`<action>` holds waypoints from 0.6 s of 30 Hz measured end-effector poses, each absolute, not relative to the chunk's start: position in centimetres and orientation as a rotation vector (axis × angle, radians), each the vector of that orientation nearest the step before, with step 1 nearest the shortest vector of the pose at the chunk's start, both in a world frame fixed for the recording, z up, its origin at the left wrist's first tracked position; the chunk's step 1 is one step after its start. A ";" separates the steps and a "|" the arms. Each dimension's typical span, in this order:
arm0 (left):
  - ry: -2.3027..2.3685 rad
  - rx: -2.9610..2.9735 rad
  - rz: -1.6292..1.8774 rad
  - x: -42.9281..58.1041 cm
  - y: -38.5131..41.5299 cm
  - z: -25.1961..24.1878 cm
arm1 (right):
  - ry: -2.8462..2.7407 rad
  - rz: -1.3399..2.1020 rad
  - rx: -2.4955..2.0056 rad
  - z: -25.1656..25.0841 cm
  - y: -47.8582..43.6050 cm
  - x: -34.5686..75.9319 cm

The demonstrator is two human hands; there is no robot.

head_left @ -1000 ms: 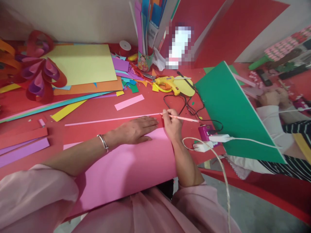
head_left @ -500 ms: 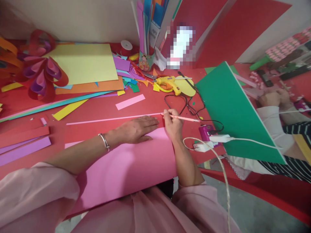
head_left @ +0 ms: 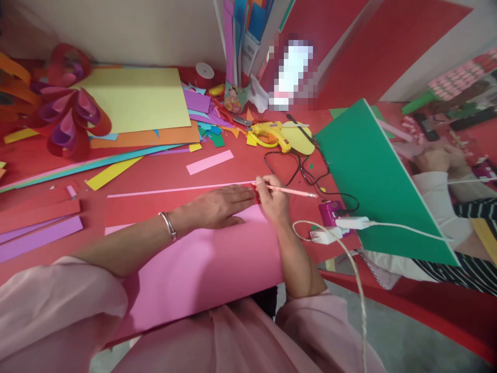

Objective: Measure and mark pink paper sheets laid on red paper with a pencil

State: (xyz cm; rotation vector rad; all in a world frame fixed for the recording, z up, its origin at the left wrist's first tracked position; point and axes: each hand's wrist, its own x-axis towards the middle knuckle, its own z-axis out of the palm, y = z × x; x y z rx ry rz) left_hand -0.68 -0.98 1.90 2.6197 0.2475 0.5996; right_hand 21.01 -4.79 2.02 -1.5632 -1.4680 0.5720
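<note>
My left hand [head_left: 217, 207] lies flat, fingers stretched out, pressing a red strip [head_left: 151, 206] that rests on a large pink sheet [head_left: 202, 269]. A thin pink edge of paper [head_left: 174, 189] runs along the strip's far side. My right hand [head_left: 273, 201] pinches a slim pink pencil [head_left: 293, 192] with its tip at the right end of that edge, just past my left fingertips. A silver bangle sits on my left wrist.
Yellow and orange sheets [head_left: 135, 101], paper flower [head_left: 66, 116], loose strips [head_left: 39, 235] lie left. A yellow glue gun [head_left: 272, 133] with black cord, a cup of paper rolls [head_left: 235, 96] and a charger [head_left: 349, 224] lie ahead. Right, another person's hands [head_left: 442, 160] work behind a green sheet [head_left: 373, 176].
My right hand has slid slightly left with the pencil, closer to my left fingertips. The left hand stays flat in place.
</note>
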 end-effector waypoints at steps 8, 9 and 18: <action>0.279 2.591 0.573 -0.7 -1.0 2.0 | -1.504 0.622 -1.556 2.1 -4.6 21.1; 0.274 2.595 0.579 -0.7 -1.0 2.0 | -1.503 0.621 -1.559 2.0 -4.6 21.1; 0.252 2.607 0.598 -0.6 -0.9 1.8 | -1.518 0.610 -1.568 2.1 -4.6 21.1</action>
